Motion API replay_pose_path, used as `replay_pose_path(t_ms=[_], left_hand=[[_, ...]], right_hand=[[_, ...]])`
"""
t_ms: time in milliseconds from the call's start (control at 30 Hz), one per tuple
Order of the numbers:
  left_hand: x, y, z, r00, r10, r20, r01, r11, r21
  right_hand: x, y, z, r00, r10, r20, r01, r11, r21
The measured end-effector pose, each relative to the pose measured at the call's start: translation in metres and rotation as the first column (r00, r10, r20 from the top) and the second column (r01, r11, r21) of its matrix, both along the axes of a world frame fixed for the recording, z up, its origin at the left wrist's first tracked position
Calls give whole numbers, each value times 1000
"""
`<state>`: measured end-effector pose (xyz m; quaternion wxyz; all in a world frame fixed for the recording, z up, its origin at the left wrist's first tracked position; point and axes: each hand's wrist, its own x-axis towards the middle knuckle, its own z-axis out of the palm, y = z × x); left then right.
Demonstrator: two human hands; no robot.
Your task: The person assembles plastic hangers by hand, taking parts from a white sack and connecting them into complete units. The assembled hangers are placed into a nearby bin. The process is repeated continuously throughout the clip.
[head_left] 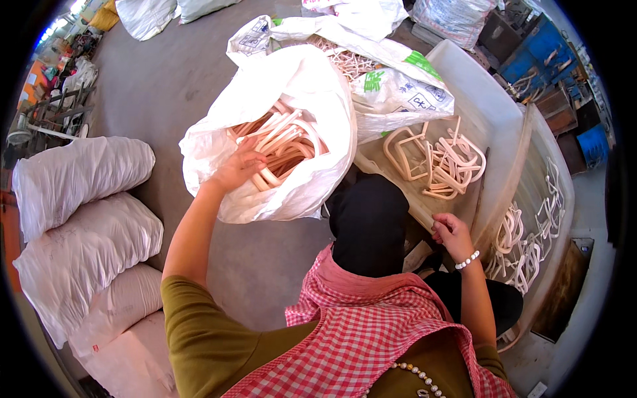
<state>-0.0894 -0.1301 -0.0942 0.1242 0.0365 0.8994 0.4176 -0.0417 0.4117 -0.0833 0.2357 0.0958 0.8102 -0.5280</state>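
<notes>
My left hand (pixel 240 167) rests at the mouth of a big white woven sack (pixel 279 83), fingers extended over bent, pale pink rod-like pieces (pixel 292 136) heaped inside. Nothing is gripped in it. My right hand (pixel 453 235), a white bead bracelet at its wrist, is beside the near edge of a large pale plastic tub (pixel 458 73). Its fingers are curled together; whether something small is between them is hidden. In the tub, beyond that hand, lies a loose tangle of similar bent pieces (pixel 444 162).
Behind the sack, another printed sack (pixel 405 96) lies open with more thin pieces. A second tub (pixel 557 149) on the right holds whitish bent pieces (pixel 527 245). Full white sacks (pixel 86 172) are stacked at left. A blue bin (pixel 592 142) stands far right.
</notes>
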Motion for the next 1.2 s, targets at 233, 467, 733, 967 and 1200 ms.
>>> replay_pose_path(t_ms=[233,467,733,967,1200], left_hand=[[-2,-6,-37,988,134,-82,-118,978,173],[-8,-5,-34,908,385,167,-419,855,305],[-1,-11,-20,979,160,124,-197,895,400],[-3,-13,-44,989,147,-5,-132,906,403],[-1,7,-35,850,477,-222,-382,850,362]], right_hand=[[-6,-17,1,998,63,19,-63,998,21],[-8,-25,2,990,140,-20,-139,988,67],[-4,-17,-6,989,145,13,-145,988,61],[-1,-16,-12,989,147,24,-149,987,62],[0,-20,-5,988,157,-13,-156,987,43]])
